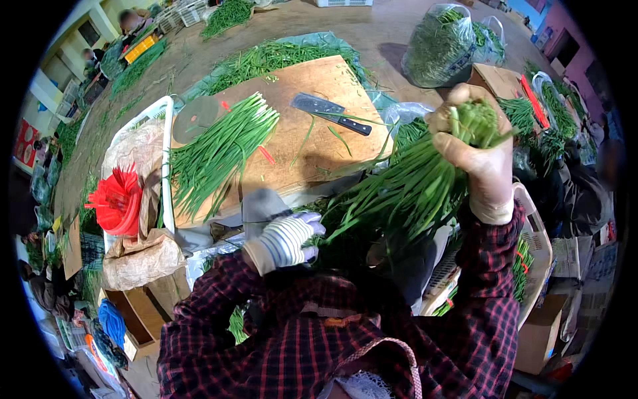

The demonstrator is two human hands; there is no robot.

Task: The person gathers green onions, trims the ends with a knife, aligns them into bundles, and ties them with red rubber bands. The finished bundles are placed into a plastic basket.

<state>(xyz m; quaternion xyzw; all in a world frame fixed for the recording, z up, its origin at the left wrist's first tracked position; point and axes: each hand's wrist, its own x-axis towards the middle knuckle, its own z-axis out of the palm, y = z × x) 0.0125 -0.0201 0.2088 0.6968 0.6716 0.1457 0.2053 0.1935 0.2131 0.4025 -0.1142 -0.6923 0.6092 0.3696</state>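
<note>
My right hand (pixel 481 154), in a thin pale glove, grips a thick bunch of garlic chives (pixel 418 184) near the cut stem ends. Its long leaves hang down and leftward over my lap. My left hand (pixel 286 239), in a striped knit glove, is low in front of me beside the leaf tips. Some green shows between its fingers, but whether they close on it is unclear. On the wooden board (pixel 279 184) lies another chive bunch (pixel 229 144), with red tape (pixel 266 154) under it. A cleaver (pixel 329 112) with a black handle rests to its right.
A white basket (pixel 168 164) at left holds sacking and a bundle of red ties (pixel 117 202). Loose chives (pixel 279 57) are heaped behind the board. Full plastic bags (pixel 441 47) stand at back right. Beside my right arm is a pale crate (pixel 541 239) with tied bunches.
</note>
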